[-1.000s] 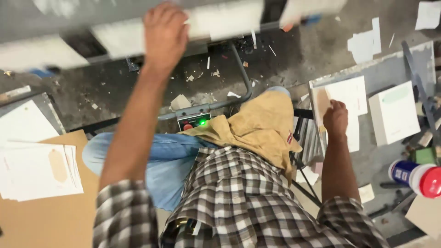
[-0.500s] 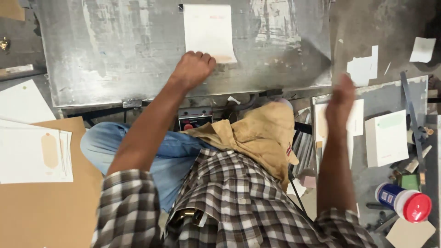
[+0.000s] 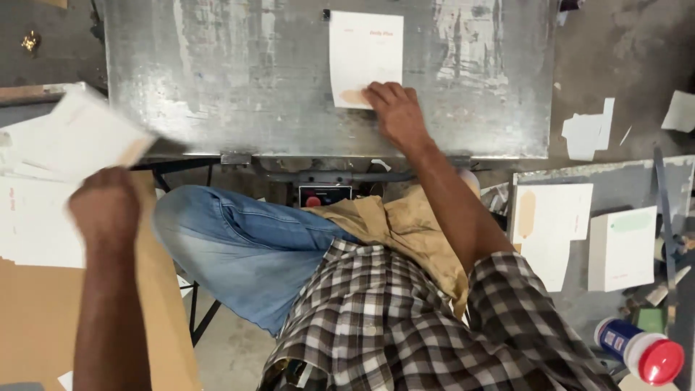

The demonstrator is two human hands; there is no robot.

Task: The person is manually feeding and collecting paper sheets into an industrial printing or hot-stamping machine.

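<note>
A white printed sheet lies flat on the grey metal plate in front of me. My right hand rests on the sheet's lower right edge, fingers curled down onto the paper beside a tan smear. My left hand is a closed fist at the far left, above the cardboard. It grips a blurred white sheet that sticks up and away from it.
A stack of white sheets lies on brown cardboard at the left. At the right are more sheets, a white box and a red-capped can. A small red-buttoned control box sits under the plate.
My left hand has pulled back from the plate to the far left and now holds a white sheet. My right hand has swung up from the right side onto the sheet on the plate.
</note>
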